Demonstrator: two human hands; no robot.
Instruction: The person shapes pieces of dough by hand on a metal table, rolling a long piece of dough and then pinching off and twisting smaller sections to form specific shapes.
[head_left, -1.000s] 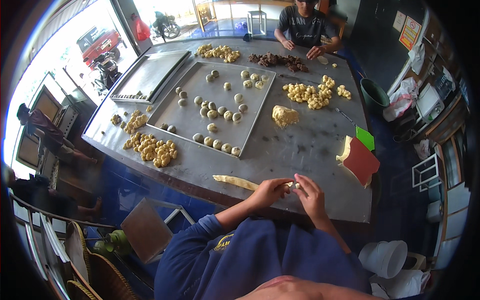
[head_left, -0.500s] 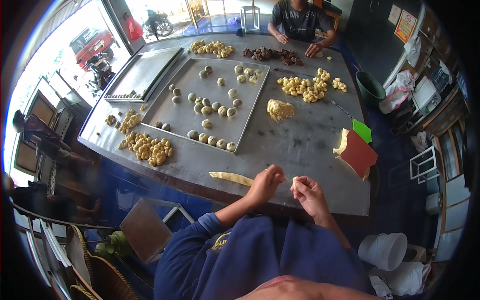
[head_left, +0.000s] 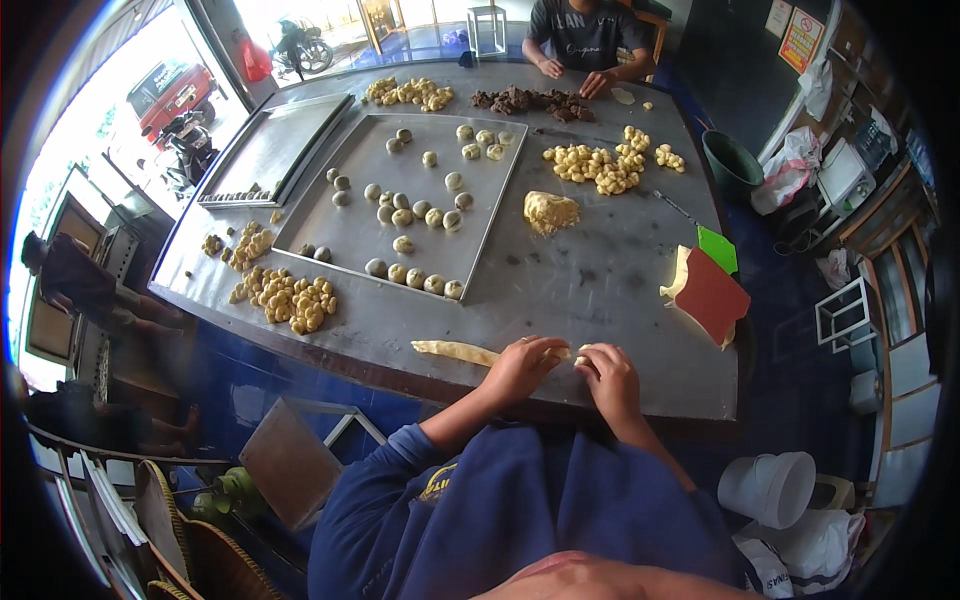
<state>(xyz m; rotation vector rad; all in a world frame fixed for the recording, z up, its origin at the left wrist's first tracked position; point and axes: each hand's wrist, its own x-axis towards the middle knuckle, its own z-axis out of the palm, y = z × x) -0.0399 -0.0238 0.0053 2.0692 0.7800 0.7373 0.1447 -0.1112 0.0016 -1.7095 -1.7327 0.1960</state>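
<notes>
A long, pale roll of dough (head_left: 455,350) lies along the near edge of the table, its right part under my left hand (head_left: 522,370). The fingers of that hand are closed round the roll, and a bit of pale dough shows at their tips. My right hand (head_left: 612,382) is just to the right, with thumb and fingers pinched on a small piece of dough (head_left: 581,360). A narrow gap shows between the two hands' fingertips. Beyond them a large lump of yellow dough (head_left: 551,212) rests on the metal table (head_left: 560,290).
A shallow metal tray (head_left: 340,258) holds several round greenish balls. Piles of small yellow dough pieces (head_left: 290,298) lie to its left and right (head_left: 600,168). A red sheet (head_left: 711,303) and a green scraper (head_left: 717,250) are at the right. A person (head_left: 585,40) handles dark brown lumps (head_left: 530,102) opposite.
My hands have come closer together, the right one turning palm-down with its dough piece. The left fingers have lowered toward the table. The view has shifted slightly.
</notes>
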